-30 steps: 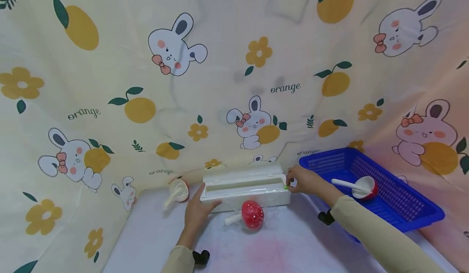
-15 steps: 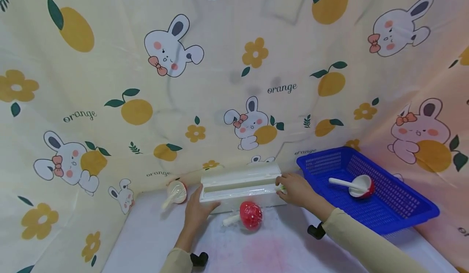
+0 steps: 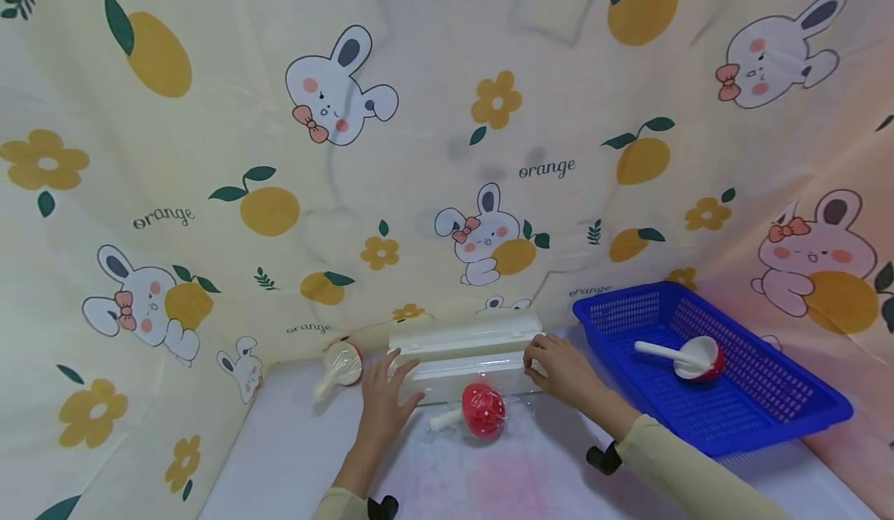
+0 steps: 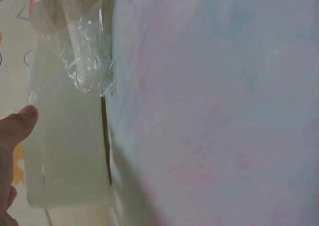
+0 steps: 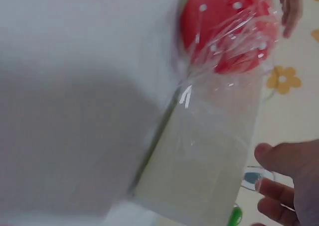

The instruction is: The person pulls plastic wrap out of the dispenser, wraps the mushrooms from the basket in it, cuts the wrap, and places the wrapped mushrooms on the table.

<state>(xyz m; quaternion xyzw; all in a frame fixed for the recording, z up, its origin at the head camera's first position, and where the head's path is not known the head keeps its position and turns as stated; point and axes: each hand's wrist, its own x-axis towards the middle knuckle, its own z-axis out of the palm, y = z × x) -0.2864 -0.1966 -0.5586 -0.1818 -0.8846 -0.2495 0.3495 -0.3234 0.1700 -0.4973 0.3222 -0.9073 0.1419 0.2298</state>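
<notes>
A long white cling film box [image 3: 482,376] stands on the table with its lid [image 3: 464,330] tipped back. Clear film reaches forward from it over a red, white-dotted mushroom-shaped ladle [image 3: 483,411] with a white handle; the wrap clings round it in the right wrist view. My left hand [image 3: 382,396] has its fingertips at the box's left end, thumb [image 4: 22,121] stretched along the front. At the right end, my right hand [image 3: 562,369] has bent fingers close by the front rim. A gap shows between its thumb [image 5: 271,156] and fingers in the right wrist view.
A blue plastic basket [image 3: 768,419] on the right holds another red and white ladle [image 3: 698,357]. To the left lies a wrapped ladle [image 3: 342,365]. Patterned cloth [image 3: 419,155] hangs right behind the box. A bright green piece [image 5: 235,216] shows by the box's end.
My right hand has shifted left along the box's front rim from its right end, where green showed. My left hand's fingers have moved onto the box's left front corner.
</notes>
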